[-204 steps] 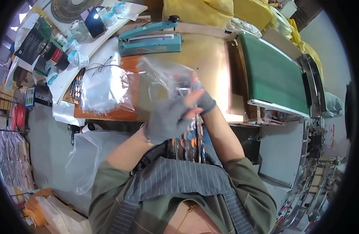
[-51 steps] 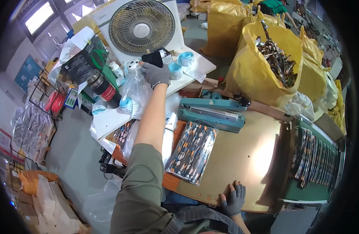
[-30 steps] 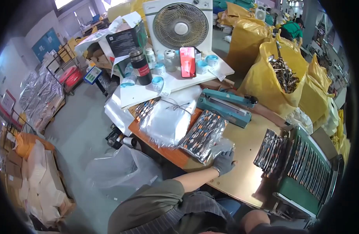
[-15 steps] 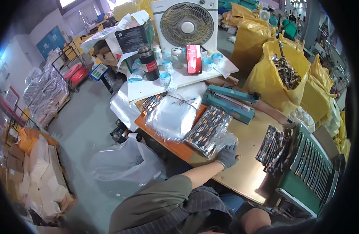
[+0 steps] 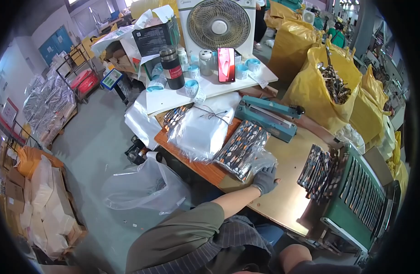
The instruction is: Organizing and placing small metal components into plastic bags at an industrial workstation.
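left hand (image 5: pixel 265 179): grey-gloved, palm down on the near end of the clear plastic bag of dark patterned flat pieces (image 5: pixel 244 148) — fingers (image 5: pixel 270 171) look spread flat on the film, not pinched on it
right hand: out of frame, state unknown
bag position: lies on the brown wooden counter (image 5: pixel 283 192), near its front-left edge, just right of the stack of clear empty bags tied with string (image 5: pixel 202 130)
key relation: bag's long axis runs from the hand up and away, toward the teal heat sealer (image 5: pixel 267 116); bulk of it lies ahead and slightly left of the fingers — left hand is the only one near
nearby: loose pile of the same dark patterned pieces (image 5: pixel 316 170) to the right, beside the green ribbed machine (image 5: pixel 356 192)
behind: white fan (image 5: pixel 217 23), black flask (image 5: pixel 172 68)
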A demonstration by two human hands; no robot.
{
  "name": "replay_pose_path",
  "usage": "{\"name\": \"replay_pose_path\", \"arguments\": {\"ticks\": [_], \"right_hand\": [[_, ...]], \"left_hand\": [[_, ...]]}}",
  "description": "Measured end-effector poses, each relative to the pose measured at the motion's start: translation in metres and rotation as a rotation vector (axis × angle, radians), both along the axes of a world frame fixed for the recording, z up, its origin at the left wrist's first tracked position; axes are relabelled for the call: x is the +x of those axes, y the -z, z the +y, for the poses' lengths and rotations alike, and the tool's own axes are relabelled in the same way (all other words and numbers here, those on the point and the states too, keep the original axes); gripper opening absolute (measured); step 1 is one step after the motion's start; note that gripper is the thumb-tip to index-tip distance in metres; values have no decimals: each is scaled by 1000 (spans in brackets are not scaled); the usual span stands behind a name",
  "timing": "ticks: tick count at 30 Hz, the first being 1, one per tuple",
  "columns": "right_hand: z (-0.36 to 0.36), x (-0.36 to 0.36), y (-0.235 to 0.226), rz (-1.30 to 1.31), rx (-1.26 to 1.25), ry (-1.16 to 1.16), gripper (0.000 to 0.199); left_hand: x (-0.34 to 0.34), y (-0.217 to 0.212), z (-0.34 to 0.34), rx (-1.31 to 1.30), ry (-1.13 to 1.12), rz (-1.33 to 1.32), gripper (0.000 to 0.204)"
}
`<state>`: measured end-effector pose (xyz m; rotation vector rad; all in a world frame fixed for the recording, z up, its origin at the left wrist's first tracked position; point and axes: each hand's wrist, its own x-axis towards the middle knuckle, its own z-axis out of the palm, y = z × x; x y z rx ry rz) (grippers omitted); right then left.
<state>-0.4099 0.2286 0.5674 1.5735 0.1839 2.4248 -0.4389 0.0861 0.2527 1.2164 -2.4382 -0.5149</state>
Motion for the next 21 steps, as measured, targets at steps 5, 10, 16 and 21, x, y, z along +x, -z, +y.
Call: {"name": "replay_pose_path", "arguments": {"ticks": [5,10,16,21], "right_hand": [[-3,-7,-12,-20,-134,-14,42],[25,-39,-8,10,-138,321,44],[-59,-156,82,161,1248,1047,78],[-110,-303,226,303,2152,1437,113]], "left_hand": [[0,2,-4,-19,-15,-16,69],[16,-26,-22,215,-4,23,48],[19,-9,-20,-50,-5,-38,68],[11,9,-14,-236,104,-3,67]]}}
